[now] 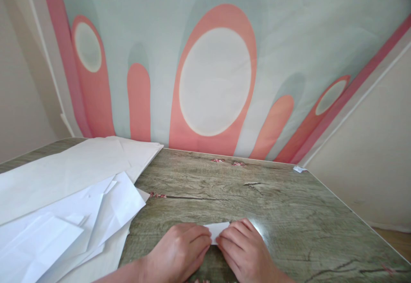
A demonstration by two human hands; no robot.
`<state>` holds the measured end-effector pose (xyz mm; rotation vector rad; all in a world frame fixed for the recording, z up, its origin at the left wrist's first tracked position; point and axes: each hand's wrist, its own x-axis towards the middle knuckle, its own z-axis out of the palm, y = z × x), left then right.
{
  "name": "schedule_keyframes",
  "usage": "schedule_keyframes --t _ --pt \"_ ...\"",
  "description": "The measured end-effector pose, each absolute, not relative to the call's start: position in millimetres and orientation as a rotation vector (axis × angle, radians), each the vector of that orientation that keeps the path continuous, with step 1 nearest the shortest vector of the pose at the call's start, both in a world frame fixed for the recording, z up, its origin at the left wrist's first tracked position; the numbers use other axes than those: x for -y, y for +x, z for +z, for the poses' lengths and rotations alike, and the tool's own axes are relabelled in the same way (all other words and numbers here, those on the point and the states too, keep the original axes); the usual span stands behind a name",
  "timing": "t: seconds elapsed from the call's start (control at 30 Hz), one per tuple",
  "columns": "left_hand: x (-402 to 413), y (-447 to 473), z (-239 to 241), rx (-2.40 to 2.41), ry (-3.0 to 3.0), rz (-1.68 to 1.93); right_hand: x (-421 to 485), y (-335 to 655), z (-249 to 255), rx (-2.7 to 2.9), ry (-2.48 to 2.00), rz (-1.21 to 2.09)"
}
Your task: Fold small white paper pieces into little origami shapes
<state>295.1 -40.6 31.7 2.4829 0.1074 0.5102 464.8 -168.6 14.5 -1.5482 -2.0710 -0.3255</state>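
Note:
Low in the middle of the head view, a small folded piece of white paper [217, 231] is held just above or against the wood-patterned table [205, 180]. My left hand [181, 248] pinches its left end, fingers closed together. On the other end, my right hand [244, 248] closes its fingers over the paper. Both hands cover much of the piece, so only its middle and upper edge show. I cannot tell how many folds it has.
Large white sheets [80, 163] lie stacked at the left, with several creased, smaller paper pieces [48, 236] on top. A small white scrap [299, 169] sits by the far right corner. Behind the table hangs a coral and grey-green patterned backdrop [215, 141].

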Motion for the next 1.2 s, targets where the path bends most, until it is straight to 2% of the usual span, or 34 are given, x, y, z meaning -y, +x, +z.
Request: schedule_keyframes --t 0.13,0.27,0.4,0.67,0.87,1.2 --pt "38 297 31 -0.195 2.441 0.437 172 464 17 1.852 -1.568 -0.125" --pt "35 302 29 -0.364 2.124 0.393 172 462 14 1.44 -1.602 0.325" --pt "35 307 26 -0.406 1.735 0.359 170 460 15 1.334 -1.599 0.541" --pt "35 312 28 -0.42 1.527 0.352 173 456 6 1.187 -1.497 0.577" --pt "34 312 30 -0.424 1.429 0.343 173 464 14 1.625 -1.389 0.382" --pt "33 311 21 -0.459 1.384 0.338 169 467 4 1.648 -1.383 0.292"
